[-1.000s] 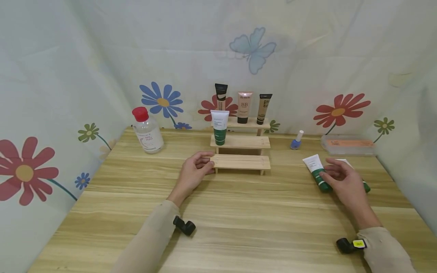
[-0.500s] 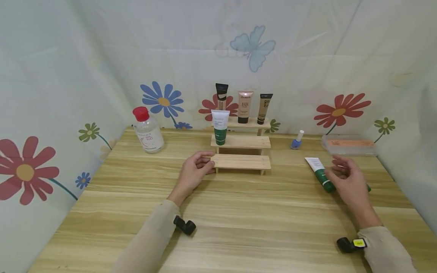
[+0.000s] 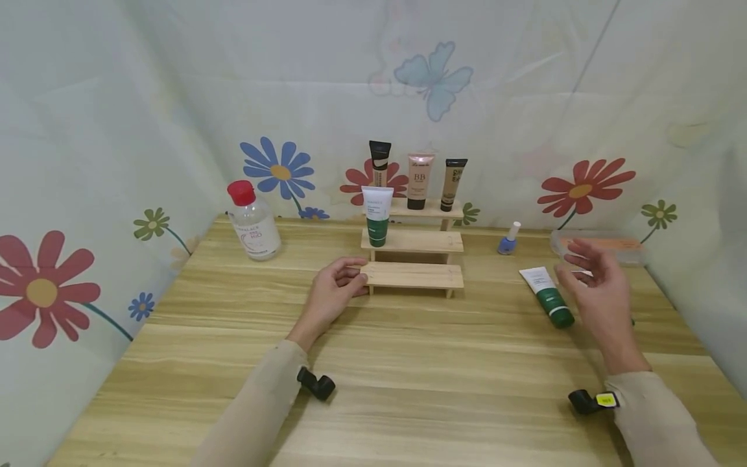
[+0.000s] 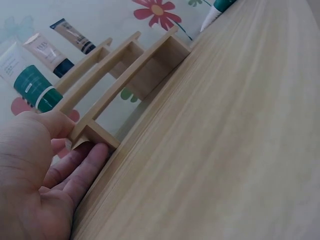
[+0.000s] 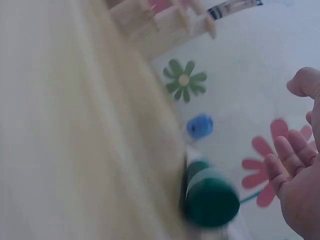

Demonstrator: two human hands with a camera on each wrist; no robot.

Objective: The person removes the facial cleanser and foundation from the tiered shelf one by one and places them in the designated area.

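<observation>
The left end of the wooden stepped rack is gripped by the left hand, fingers curled round its bottom step. The right hand is held above the table, fingers loosely spread, nothing pinched; the green-capped tube lies just beside its fingertips. Four tubes stand on the rack's upper steps.

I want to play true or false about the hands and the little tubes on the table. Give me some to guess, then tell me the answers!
1. The left hand grips the wooden stepped shelf. True.
2. The right hand holds the green tube lying on the table. False: it hovers open beside it.
3. Three tubes stand on the top step. True.
4. The bottle with the red cap lies on its side. False: it stands upright.
5. The blue nail polish sits on the shelf. False: on the table.
</observation>
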